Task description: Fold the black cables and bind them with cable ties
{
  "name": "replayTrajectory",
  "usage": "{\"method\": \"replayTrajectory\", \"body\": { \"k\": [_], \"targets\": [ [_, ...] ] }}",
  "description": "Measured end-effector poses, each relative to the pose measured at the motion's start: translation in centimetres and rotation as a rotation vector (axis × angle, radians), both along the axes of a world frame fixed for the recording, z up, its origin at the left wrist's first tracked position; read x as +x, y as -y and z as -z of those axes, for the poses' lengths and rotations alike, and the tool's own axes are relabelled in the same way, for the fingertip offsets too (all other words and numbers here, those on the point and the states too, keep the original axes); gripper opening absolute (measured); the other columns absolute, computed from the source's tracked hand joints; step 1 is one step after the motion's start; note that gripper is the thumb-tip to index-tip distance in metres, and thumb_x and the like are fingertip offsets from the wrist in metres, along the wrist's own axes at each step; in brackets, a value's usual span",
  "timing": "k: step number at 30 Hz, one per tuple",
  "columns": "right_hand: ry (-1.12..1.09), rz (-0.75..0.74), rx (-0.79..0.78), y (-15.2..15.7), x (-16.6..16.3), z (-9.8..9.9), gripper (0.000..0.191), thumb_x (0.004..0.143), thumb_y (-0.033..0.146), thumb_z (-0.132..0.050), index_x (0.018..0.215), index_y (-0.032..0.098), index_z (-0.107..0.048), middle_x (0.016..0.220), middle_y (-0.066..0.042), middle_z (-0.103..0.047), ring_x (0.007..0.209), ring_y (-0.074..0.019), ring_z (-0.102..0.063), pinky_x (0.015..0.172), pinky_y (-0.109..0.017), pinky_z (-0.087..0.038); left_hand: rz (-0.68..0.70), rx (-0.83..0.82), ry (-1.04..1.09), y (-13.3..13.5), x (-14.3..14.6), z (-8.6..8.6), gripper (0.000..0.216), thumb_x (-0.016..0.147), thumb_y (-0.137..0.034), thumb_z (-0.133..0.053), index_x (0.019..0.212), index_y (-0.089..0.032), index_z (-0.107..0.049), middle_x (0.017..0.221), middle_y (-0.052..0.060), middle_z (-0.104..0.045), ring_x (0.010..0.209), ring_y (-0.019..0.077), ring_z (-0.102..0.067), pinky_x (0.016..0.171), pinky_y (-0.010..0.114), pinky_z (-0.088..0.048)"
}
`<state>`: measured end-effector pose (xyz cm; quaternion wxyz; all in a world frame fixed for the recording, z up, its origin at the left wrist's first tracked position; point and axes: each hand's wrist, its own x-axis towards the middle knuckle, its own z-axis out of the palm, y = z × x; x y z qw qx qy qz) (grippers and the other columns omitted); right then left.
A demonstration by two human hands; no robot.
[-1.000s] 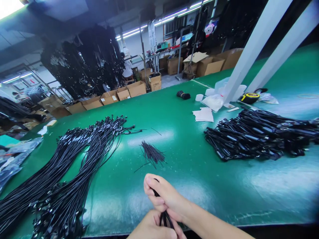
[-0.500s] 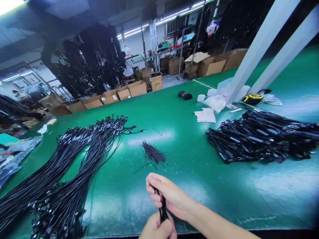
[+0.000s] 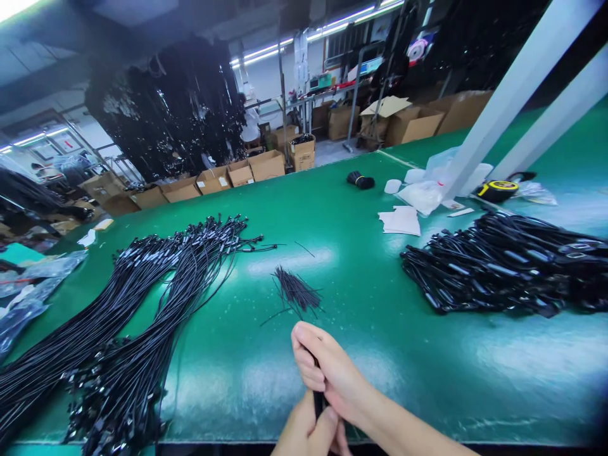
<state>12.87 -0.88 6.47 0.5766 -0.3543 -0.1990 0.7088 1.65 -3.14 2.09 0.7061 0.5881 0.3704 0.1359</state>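
Note:
Near the table's front edge, both hands grip one folded black cable [image 3: 318, 405]. My right hand [image 3: 323, 364] is closed around its upper part, thumb on top. Just below, my left hand [image 3: 308, 427] is closed round the lower part, partly cut off by the frame's bottom. Most of the cable is hidden by my fingers. Beyond my hands lies a small pile of short black ties [image 3: 297, 288]. Long black cables [image 3: 156, 304] are spread out in two bunches on the left. A heap of folded black cables [image 3: 503, 266] lies on the right.
The green table [image 3: 361, 278] bears a banded black bundle [image 3: 360, 180], white paper [image 3: 399, 220], plastic bags [image 3: 422, 196] and a tape measure [image 3: 497, 190]. White posts [image 3: 522, 95] rise at the right. Cardboard boxes [image 3: 266, 166] stand beyond the far edge.
The view has shifted slightly. My hands have drawn closer together on the folded cable, and less of it shows between them.

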Motion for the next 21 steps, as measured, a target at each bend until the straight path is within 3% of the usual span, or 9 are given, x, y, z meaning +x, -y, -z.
{"method": "replayTrajectory", "body": {
  "k": [3, 6, 9, 12, 15, 17, 19, 21],
  "targets": [
    [-0.044, -0.021, 0.057, 0.3, 0.5, -0.2, 0.043, 0.073, 0.055, -0.069, 0.075, 0.019, -0.048, 0.056, 0.008, -0.042, 0.041, -0.003, -0.031, 0.039, -0.017, -0.024, -0.004, -0.211, 0.172, -0.1, -0.1, -0.5, 0.052, 0.072, -0.07, -0.051, 0.077, -0.018, -0.049, 0.05, -0.006, -0.047, 0.041, 0.0099, -0.048, 0.046, 0.025, -0.036],
    [-0.16, -0.152, -0.006, 0.5, 1.2, -0.3, 0.05, 0.068, 0.062, -0.069, 0.073, 0.018, -0.048, 0.054, 0.01, -0.035, 0.041, -0.0012, -0.022, 0.038, -0.015, -0.016, -0.023, -0.312, 0.255, 0.4, -0.4, -0.8, 0.055, 0.071, -0.075, -0.045, 0.068, -0.02, -0.044, 0.049, -0.007, -0.042, 0.04, 0.0069, -0.04, 0.044, 0.023, -0.031],
    [-0.256, -0.169, -0.035, 0.5, 1.5, -0.5, 0.056, 0.069, 0.071, -0.061, 0.066, 0.017, -0.046, 0.048, 0.012, -0.022, 0.039, -0.001, -0.007, 0.037, -0.015, -0.006, -0.068, -0.423, 0.284, 0.8, -0.5, -0.7, 0.058, 0.073, -0.076, -0.038, 0.07, -0.019, -0.048, 0.051, -0.003, -0.047, 0.043, 0.0078, -0.042, 0.043, 0.023, -0.03],
    [-0.251, -0.116, -0.022, 0.5, 1.2, -0.7, 0.061, 0.075, 0.076, -0.047, 0.062, 0.017, -0.047, 0.043, 0.013, -0.016, 0.039, -0.0017, -0.004, 0.035, -0.015, -0.005, -0.06, -0.461, 0.362, 0.6, -0.3, -0.4, 0.056, 0.067, -0.072, -0.056, 0.073, -0.016, -0.051, 0.057, 0.0, -0.054, 0.044, 0.0072, -0.044, 0.043, 0.022, -0.028],
    [-0.109, -0.064, 0.064, 0.7, 0.8, -0.5, 0.057, 0.079, 0.071, -0.048, 0.063, 0.016, -0.051, 0.042, 0.012, -0.021, 0.037, -0.0016, -0.005, 0.034, -0.015, -0.006, -0.057, -0.496, 0.406, 0.1, 0.0, -0.2, 0.055, 0.062, -0.066, -0.067, 0.077, -0.015, -0.052, 0.059, -0.003, -0.052, 0.042, 0.0042, -0.042, 0.042, 0.02, -0.026],
    [0.049, -0.037, 0.135, 0.8, 1.2, -0.5, 0.05, 0.084, 0.065, -0.047, 0.069, 0.017, -0.053, 0.043, 0.011, -0.029, 0.033, -0.0023, -0.013, 0.032, -0.016, -0.013, -0.054, -0.531, 0.398, -0.1, -0.1, -0.2, 0.051, 0.065, -0.063, -0.067, 0.078, -0.016, -0.05, 0.056, -0.007, -0.045, 0.039, 0.0024, -0.037, 0.04, 0.019, -0.024],
    [0.297, 0.013, 0.236, 1.0, 2.5, -0.8, 0.042, 0.086, 0.059, -0.049, 0.075, 0.018, -0.056, 0.049, 0.006, -0.045, 0.037, -0.006, -0.035, 0.038, -0.019, -0.032, -0.065, -0.524, 0.371, -0.4, -0.4, -0.4, 0.049, 0.068, -0.062, -0.065, 0.077, -0.017, -0.049, 0.054, -0.009, -0.042, 0.037, 0.0017, -0.033, 0.038, 0.019, -0.021],
    [0.592, 0.094, 0.371, 1.1, 4.8, -1.6, 0.034, 0.084, 0.052, -0.058, 0.082, 0.018, -0.061, 0.072, -0.003, -0.062, 0.067, -0.0142, -0.058, 0.063, -0.027, -0.048, -0.1, -0.483, 0.323, -0.6, -0.9, -0.7, 0.048, 0.071, -0.064, -0.06, 0.077, -0.017, -0.049, 0.052, -0.009, -0.043, 0.035, 0.0015, -0.031, 0.036, 0.019, -0.019]
  ]
}}
